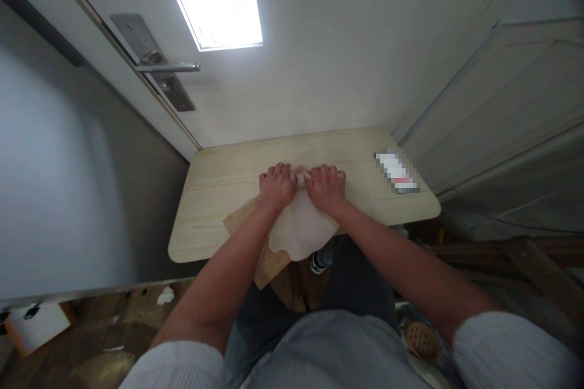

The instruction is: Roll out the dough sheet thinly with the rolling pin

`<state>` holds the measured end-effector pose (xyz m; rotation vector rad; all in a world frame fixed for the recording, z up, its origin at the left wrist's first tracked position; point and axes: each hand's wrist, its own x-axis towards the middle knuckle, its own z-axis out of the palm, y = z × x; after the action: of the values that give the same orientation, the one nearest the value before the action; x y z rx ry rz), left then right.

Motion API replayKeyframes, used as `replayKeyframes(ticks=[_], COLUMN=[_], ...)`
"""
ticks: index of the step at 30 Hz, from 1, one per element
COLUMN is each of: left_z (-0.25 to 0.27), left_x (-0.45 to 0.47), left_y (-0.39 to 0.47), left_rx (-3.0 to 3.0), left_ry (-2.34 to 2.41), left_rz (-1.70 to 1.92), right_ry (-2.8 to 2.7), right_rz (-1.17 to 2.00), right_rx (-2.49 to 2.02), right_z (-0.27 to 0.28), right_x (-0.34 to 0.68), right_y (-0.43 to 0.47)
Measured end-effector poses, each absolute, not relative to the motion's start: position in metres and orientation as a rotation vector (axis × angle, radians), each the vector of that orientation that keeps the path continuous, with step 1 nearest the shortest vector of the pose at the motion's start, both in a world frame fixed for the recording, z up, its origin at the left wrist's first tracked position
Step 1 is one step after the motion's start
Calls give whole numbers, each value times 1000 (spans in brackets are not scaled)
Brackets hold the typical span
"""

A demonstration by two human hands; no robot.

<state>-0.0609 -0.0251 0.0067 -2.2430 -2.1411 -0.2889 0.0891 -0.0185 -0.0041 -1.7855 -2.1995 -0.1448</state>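
A pale wood-grain counter [219, 194] with rounded corners stands against a light door [319, 85]. The door has a bright window [223, 0] and a metal lever handle [168, 67]; a grey panel [55, 182] fills the left side, and darker, wrinkled sheeting [524, 152] covers the wall at right. Near the counter's right end lies a flat rectangular item [396, 171], its face blurred out.

At the middle of the counter, a pale sheet [303, 228] with a wavy lower edge lies partly over a brown sheet [241, 216]; both reach past the near edge, towards the person's lap. The left hand [277, 185] and right hand [325, 187] sit side by side at the pale sheet's far end — fingers curled and clamped on it, thumbs almost meeting.

On the brown floor [100, 340] at left are a crumpled white scrap [166, 295] and a white-faced box [39, 328] with orange edges — its contents cannot be made out. Low at right, beside the person, sits a round, brown, lattice-patterned object [422, 340].
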Motion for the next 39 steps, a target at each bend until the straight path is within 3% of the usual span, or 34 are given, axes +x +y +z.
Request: replayKeyframes(ticks=[13,39], left_z=[7,6], left_x=[-61,-76], left_y=[-49,37], left_rx=[-2298,-2347], left_ry=[-2079,-2102], left_rz=[-321,-242], right_ry=[-2234,-2304], right_rz=[-54,-37], right_rx=[-1785,-1845], right_z=[-5,-1], right_x=[94,78], right_y=[-41,49])
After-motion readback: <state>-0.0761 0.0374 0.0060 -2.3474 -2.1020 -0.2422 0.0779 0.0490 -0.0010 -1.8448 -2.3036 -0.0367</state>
